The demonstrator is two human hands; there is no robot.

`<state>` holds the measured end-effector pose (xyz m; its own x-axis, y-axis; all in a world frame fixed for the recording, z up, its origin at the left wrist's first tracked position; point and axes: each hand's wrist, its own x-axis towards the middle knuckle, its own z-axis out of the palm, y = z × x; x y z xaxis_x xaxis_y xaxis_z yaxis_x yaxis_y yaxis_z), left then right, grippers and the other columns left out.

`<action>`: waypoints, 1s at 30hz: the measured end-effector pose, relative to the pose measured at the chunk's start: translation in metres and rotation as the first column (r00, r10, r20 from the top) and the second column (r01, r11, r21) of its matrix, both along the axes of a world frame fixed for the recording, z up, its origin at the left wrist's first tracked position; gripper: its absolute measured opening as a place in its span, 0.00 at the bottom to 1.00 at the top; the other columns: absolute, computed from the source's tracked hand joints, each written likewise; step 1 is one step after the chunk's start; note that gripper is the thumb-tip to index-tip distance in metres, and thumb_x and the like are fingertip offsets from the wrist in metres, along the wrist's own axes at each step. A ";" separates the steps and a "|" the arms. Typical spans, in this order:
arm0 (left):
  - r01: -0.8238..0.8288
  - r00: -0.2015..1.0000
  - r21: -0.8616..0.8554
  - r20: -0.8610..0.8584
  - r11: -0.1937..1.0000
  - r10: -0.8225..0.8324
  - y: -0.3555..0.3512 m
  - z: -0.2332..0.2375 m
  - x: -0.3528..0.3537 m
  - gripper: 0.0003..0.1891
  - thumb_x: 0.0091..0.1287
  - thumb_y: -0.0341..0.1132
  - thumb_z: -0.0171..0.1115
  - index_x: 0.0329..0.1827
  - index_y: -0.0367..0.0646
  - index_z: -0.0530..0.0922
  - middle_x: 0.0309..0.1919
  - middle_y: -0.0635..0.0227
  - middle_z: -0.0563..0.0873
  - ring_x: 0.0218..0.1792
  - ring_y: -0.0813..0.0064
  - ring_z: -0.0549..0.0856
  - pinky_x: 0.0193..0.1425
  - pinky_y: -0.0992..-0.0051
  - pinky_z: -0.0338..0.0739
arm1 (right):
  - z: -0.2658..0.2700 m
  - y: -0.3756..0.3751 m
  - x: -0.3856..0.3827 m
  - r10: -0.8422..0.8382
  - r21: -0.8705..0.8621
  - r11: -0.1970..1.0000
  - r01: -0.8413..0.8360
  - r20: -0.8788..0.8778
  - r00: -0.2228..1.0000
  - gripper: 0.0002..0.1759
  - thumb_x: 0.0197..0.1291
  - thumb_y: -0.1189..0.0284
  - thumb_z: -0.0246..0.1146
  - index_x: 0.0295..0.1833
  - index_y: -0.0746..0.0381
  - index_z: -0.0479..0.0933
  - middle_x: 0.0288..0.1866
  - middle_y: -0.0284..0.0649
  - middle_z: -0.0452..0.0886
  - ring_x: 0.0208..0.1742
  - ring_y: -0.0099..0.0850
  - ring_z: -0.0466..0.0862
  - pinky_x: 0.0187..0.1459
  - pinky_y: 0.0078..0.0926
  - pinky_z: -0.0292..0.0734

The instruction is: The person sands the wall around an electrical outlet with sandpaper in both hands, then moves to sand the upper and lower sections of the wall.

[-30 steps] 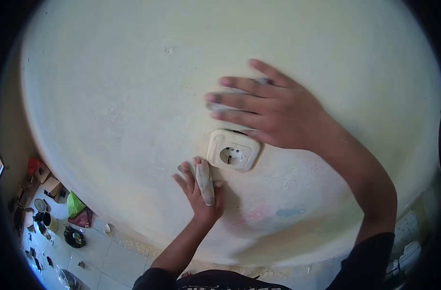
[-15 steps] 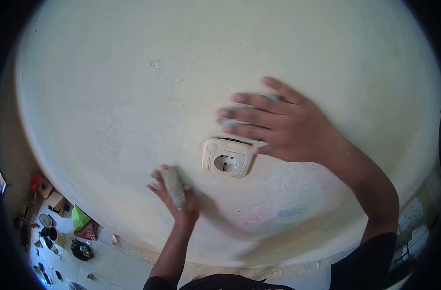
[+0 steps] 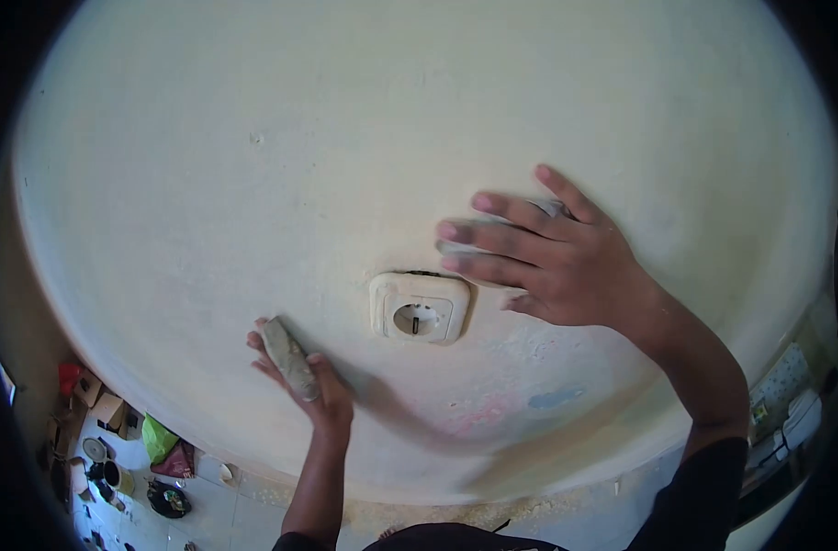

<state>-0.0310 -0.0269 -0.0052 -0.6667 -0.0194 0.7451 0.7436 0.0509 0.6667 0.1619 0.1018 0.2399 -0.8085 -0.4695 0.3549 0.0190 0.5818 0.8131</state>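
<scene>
My right hand (image 3: pixel 566 253) lies against the pale wall (image 3: pixel 253 211), above and to the right of a white power socket (image 3: pixel 419 309). Its fingers are spread over a thin grey sheet, which looks like sandpaper (image 3: pixel 554 208); only edges of it show between and beside the fingers. Lower left of the socket, my left hand (image 3: pixel 322 390) holds a grey oblong block (image 3: pixel 290 358) with a rough, dusty surface. Thumb and fingers clasp it near the wall. A dark gap shows along the socket's top edge.
Pink and blue paint patches (image 3: pixel 556 398) and rough spots mark the wall below the socket. On the tiled floor at lower left are cardboard boxes (image 3: pixel 111 411), a green bag (image 3: pixel 159 439), a bucket (image 3: pixel 118 477) and a black bundle (image 3: pixel 168 499). White items lie at right.
My right hand has shifted slightly right and down across the wall. My left hand has moved left with the grey block, which is now tilted more. The view has shifted a little.
</scene>
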 end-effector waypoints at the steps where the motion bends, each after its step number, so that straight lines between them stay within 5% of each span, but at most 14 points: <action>1: -0.003 0.999 0.006 -0.032 1.000 0.004 0.009 0.000 0.007 0.35 0.72 0.50 0.40 0.72 0.31 0.50 0.74 0.51 0.53 0.76 0.53 0.39 0.71 0.47 0.20 | -0.002 -0.007 -0.012 0.016 -0.015 1.000 -0.016 -0.005 1.000 0.28 0.51 0.51 0.61 0.60 0.43 0.72 0.66 0.18 0.69 0.70 0.20 0.63 0.75 0.39 0.44; 6: -0.056 0.988 -0.195 -0.150 0.979 0.027 0.010 0.006 0.016 0.36 0.73 0.51 0.38 0.73 0.31 0.46 0.74 0.51 0.49 0.76 0.57 0.38 0.71 0.52 0.18 | -0.003 -0.021 -0.036 0.034 -0.061 0.998 -0.031 0.046 0.998 0.28 0.50 0.51 0.62 0.59 0.42 0.74 0.67 0.17 0.68 0.70 0.19 0.63 0.75 0.40 0.44; 11: -0.015 0.998 0.004 -0.061 1.000 0.015 0.005 0.004 -0.007 0.34 0.73 0.50 0.38 0.73 0.31 0.49 0.74 0.51 0.50 0.76 0.57 0.38 0.71 0.49 0.19 | 0.001 -0.006 0.004 -0.115 0.017 0.993 0.114 0.006 0.993 0.26 0.53 0.50 0.61 0.58 0.43 0.75 0.68 0.18 0.67 0.71 0.19 0.61 0.75 0.41 0.43; 14: -0.051 0.984 -0.137 -0.177 0.989 0.026 0.017 -0.004 0.022 0.36 0.73 0.52 0.38 0.73 0.31 0.48 0.74 0.50 0.50 0.76 0.57 0.38 0.71 0.48 0.19 | -0.006 -0.022 -0.038 0.040 -0.098 0.994 -0.037 0.019 0.999 0.27 0.52 0.50 0.61 0.59 0.43 0.73 0.68 0.18 0.67 0.71 0.19 0.62 0.75 0.41 0.43; 18: -0.078 0.988 -0.296 -0.151 0.952 0.034 -0.002 -0.013 0.008 0.36 0.72 0.52 0.38 0.73 0.31 0.48 0.74 0.49 0.50 0.76 0.56 0.38 0.71 0.49 0.18 | -0.002 -0.022 -0.036 0.023 -0.062 0.998 -0.019 0.066 0.998 0.26 0.53 0.51 0.61 0.59 0.44 0.74 0.69 0.18 0.66 0.71 0.19 0.62 0.75 0.41 0.43; 21: -0.044 0.999 -0.171 -0.023 0.984 0.040 -0.017 -0.016 -0.013 0.36 0.73 0.51 0.39 0.73 0.31 0.48 0.74 0.50 0.50 0.76 0.56 0.38 0.71 0.51 0.18 | 0.006 -0.014 0.000 -0.146 0.020 0.989 0.145 0.059 0.988 0.26 0.53 0.51 0.61 0.59 0.43 0.74 0.69 0.18 0.66 0.71 0.20 0.62 0.75 0.41 0.45; 24: -0.004 1.000 0.056 -0.029 0.998 0.006 0.007 -0.009 0.004 0.32 0.72 0.46 0.41 0.72 0.31 0.51 0.73 0.51 0.54 0.76 0.51 0.38 0.70 0.44 0.20 | 0.003 -0.024 -0.026 -0.035 0.000 0.999 0.035 0.016 0.999 0.29 0.48 0.51 0.63 0.59 0.41 0.73 0.69 0.17 0.66 0.71 0.20 0.62 0.75 0.41 0.46; 30: -0.045 0.984 -0.278 -0.178 0.959 -0.006 -0.004 -0.005 0.012 0.31 0.72 0.46 0.40 0.71 0.32 0.54 0.73 0.51 0.55 0.76 0.51 0.41 0.70 0.44 0.21 | 0.000 -0.026 -0.025 -0.091 -0.009 0.996 0.092 0.068 0.994 0.30 0.47 0.51 0.64 0.59 0.40 0.73 0.69 0.17 0.66 0.71 0.20 0.62 0.74 0.42 0.45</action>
